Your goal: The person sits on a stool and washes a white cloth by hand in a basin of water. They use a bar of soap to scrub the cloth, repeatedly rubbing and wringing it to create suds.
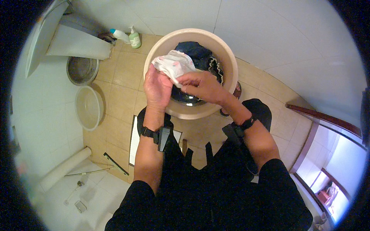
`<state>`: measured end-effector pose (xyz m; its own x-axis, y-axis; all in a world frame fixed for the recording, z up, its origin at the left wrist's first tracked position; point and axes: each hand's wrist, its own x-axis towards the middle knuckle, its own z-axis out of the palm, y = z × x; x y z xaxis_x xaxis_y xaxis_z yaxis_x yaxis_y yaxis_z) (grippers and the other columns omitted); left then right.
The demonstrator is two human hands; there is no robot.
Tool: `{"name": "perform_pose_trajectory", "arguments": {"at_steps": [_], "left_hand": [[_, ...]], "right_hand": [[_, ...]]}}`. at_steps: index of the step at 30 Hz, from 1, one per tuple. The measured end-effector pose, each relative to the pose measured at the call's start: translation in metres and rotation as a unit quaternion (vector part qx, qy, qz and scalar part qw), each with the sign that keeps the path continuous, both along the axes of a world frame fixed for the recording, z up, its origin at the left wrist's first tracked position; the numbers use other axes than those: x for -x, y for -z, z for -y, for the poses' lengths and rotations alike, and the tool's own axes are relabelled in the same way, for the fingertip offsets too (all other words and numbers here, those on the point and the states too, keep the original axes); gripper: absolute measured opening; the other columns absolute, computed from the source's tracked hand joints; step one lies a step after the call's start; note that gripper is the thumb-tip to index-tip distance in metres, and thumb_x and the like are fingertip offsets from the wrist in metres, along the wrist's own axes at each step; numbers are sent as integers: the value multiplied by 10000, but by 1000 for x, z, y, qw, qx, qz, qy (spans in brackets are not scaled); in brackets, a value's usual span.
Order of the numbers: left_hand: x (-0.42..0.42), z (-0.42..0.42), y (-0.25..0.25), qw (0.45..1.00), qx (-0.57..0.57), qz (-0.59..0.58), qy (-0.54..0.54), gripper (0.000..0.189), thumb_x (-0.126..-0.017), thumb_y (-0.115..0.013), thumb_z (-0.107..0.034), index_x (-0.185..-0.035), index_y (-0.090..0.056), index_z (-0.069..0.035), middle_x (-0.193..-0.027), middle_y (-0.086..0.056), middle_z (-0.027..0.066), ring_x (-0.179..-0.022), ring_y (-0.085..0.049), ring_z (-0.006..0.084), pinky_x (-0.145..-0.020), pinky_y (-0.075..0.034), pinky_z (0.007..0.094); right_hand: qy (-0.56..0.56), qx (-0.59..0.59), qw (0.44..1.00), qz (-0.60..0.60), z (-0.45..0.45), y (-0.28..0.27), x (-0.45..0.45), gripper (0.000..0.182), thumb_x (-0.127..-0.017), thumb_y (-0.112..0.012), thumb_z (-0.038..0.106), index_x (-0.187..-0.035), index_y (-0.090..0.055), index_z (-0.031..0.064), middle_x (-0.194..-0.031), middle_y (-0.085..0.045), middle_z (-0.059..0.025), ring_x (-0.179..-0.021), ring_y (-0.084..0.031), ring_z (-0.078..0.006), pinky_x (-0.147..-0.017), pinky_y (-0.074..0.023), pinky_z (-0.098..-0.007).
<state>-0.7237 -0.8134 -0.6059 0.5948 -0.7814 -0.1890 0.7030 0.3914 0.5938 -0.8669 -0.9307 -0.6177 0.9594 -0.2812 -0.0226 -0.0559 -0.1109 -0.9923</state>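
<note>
A white cloth garment (175,64) with small pink prints is held up above a large beige plastic basin (229,72). My left hand (157,85) supports its left edge from below, palm turned up. With bent fingers, my right hand (203,85) grips the lower right edge of the cloth. Inside the basin, dark wet clothing (195,52) lies in water, and one dark piece has a pale ruffled trim (215,70). The near part of the water shows bright reflections. My hands and the cloth hide the middle of the basin.
A green pump bottle (134,39) and a white bottle with a blue cap (120,36) stand by the wall. To the left are a metal basin (83,70) and a pale plastic basin (89,108). A floor squeegee (115,164) is at lower left; a doorway opens at right.
</note>
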Motion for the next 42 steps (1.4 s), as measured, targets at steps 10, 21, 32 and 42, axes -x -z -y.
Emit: {"name": "perform_pose_trajectory", "arguments": {"at_steps": [10, 21, 32, 42], "left_hand": [[-12, -13, 4, 996, 24, -92, -4, 613, -1019, -375, -547, -1274, -538, -13, -1254, -634, 154, -1177, -597, 312, -1045, -449, 450], [-24, -30, 6, 979, 95, -165, 67, 636, -1011, -391, -542, -1306, -532, 3, -1277, -628, 169, -1179, -590, 350, -1050, -436, 494], [-14, -11, -1, 989, 32, -113, 93, 583, -1027, -389, -438, -1434, -391, -20, -1382, -539, 222, -1255, -550, 368, -989, -472, 589], [-3, -3, -7, 990, 10, -108, 91, 754, -1000, -384, -602, -1499, -282, -46, -1442, -480, 181, -1315, -485, 319, -1115, -373, 477]], "right_hand": [[100, 224, 945, -216, 34, 7, 11, 305, -847, -673, 134, -1127, -664, 15, -995, -702, -140, -999, -680, -251, -885, -540, -381], [34, 506, 814, -284, 12, 66, 4, 544, -885, -558, 89, -1413, -441, 29, -1111, -602, -228, -1011, -622, -391, -794, -554, -512], [40, 267, 879, -394, 33, 46, -17, 808, -769, -689, 245, -1472, -355, 25, -1194, -623, -280, -1046, -643, -427, -928, -521, -479], [233, 255, 936, -64, 4, -8, 2, 730, -798, -659, 242, -1468, -405, 103, -1366, -529, -249, -1217, -544, -417, -1039, -444, -457]]}}
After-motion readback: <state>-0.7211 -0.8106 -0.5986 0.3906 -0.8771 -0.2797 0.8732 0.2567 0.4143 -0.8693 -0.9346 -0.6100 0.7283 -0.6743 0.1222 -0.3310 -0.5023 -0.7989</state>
